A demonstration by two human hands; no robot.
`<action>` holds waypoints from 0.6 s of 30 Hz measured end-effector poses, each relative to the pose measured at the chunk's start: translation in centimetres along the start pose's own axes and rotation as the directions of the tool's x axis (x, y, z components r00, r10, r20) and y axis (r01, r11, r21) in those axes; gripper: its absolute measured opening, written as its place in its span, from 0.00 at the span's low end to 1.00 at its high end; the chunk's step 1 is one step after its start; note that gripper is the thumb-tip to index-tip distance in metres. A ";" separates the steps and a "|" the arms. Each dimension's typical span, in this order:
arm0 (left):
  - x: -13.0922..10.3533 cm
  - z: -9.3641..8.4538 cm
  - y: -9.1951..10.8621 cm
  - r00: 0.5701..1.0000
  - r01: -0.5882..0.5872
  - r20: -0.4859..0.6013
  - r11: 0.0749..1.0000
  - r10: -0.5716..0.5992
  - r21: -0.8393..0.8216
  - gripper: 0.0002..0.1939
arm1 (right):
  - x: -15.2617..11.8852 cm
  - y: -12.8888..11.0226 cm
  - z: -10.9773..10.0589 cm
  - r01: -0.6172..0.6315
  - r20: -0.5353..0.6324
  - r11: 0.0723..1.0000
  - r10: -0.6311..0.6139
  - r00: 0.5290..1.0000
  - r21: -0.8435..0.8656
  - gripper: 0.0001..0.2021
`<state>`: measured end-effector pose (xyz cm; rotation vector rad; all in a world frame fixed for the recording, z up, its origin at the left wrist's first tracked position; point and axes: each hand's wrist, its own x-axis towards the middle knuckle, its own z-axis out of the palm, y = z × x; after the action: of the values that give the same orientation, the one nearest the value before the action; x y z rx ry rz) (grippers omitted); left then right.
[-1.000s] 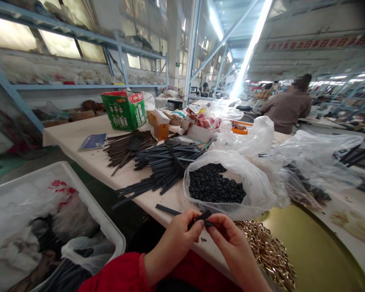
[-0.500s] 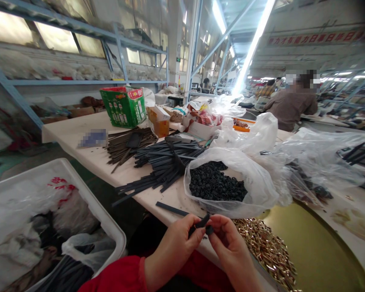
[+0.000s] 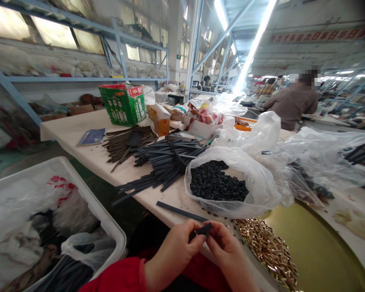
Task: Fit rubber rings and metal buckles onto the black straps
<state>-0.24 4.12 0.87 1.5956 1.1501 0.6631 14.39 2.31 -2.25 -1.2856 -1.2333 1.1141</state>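
Between my two hands, at the table's front edge, is a short dark strip (image 3: 204,230) of leather-like material. My left hand (image 3: 179,247) pinches its left part between thumb and forefinger, closed. The fingertips of my right hand (image 3: 226,249), also closed, grip its right end. Just beyond my knuckles a longer black strip (image 3: 181,211) lies on the table. A clear plastic bag (image 3: 261,194) stands open beyond my hands, holding many small black loops (image 3: 217,182). Gold-coloured metal links (image 3: 269,251) are heaped to the right of my right hand on a round golden tray (image 3: 319,243).
Bundles of black strips (image 3: 167,160) and brown strips (image 3: 124,146) lie farther back, near a blue booklet (image 3: 91,137) and a green carton (image 3: 123,107). A white bin (image 3: 118,235) stands at left. Plastic bags (image 3: 322,154) cover the right side. A person (image 3: 292,103) sits beyond.
The dark piece, which was curled near my right fingertips, now looks flatter between both hands. My fingertips have dropped slightly, uncovering more of the long strip behind them.
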 end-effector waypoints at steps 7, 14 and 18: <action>-0.1 0.6 -0.5 0.990 0.135 0.065 0.970 -0.124 -0.200 0.06 | -0.5 -0.9 0.1 0.018 0.000 0.997 -0.018 1.000 -0.070 0.03; -0.4 0.3 -0.3 0.997 0.062 0.039 0.994 -0.059 -0.089 0.08 | -0.9 -0.8 0.3 -0.027 0.060 0.994 0.033 0.998 -0.103 0.05; -0.7 0.0 -0.2 0.995 0.056 0.085 0.998 -0.056 0.004 0.09 | -1.4 0.4 0.1 0.008 -0.047 0.937 -0.026 0.999 -0.349 0.08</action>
<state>-0.53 3.48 0.78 1.5725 1.1290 0.5526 14.21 0.97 -2.66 -1.5545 -1.4454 0.8672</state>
